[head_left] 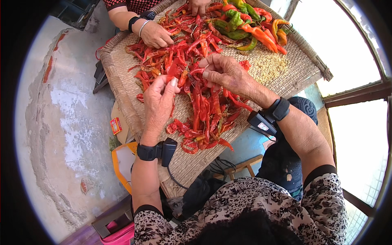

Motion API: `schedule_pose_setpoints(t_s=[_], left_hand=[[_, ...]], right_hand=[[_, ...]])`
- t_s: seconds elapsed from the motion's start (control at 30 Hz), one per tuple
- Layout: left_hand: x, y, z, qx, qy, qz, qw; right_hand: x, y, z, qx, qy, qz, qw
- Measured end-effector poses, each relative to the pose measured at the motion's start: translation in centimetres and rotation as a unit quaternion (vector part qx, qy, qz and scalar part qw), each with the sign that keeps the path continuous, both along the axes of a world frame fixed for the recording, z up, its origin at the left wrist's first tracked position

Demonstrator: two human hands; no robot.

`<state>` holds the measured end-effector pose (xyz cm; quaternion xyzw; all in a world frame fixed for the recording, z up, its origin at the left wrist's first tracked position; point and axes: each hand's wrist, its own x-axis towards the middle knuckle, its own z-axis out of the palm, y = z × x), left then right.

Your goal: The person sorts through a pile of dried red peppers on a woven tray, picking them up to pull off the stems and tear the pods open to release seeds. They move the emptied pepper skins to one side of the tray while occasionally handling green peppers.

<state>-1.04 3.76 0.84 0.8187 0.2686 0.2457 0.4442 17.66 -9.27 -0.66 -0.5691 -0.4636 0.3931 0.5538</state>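
Note:
Over a heap of dried red chili peppers (204, 110), my left hand (157, 102) is closed, with a red chili pepper (174, 69) pinched at thumb and fingertips. My right hand (226, 73) is also closed, its thumb and forefinger on a red pepper piece (197, 71). Whether both hands hold the same pepper, I cannot tell. The heap lies on a woven mat tray (122, 98) with a rolled rim. Across from me, another person's hand (156, 34) reaches into the peppers, and that person's second hand (199, 5) is at the top edge.
Fresh green, orange and red peppers (261, 30) lie at the tray's far right, beside a pile of pale yellow seeds (267, 65). A worn plaster wall (73, 114) stands at left, windows (359, 139) at right. Below the tray are an orange-edged bag (122, 163) and black cables (222, 166).

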Motion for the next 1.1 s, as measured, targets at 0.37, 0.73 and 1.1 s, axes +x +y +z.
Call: schedule_pose_setpoints(t_s=[0.37, 0.73, 1.1], left_hand=[[0.2, -3.0, -0.2, 0.198, 0.221, -0.166, 0.94], [-0.8, -0.9, 1.2, -0.114, -0.039, -0.086, 0.989], [-0.3, 1.6, -2.1, 0.407, 0.169, -0.017, 0.897]], right_hand=[[0.1, -1.9, -2.6, -0.003, -0.424, 0.147, 0.893], [1.1, -2.0, -1.7, 0.041, -0.405, 0.129, 0.904], [1.5, -2.1, -0.3, 0.019, -0.073, -0.044, 0.996]])
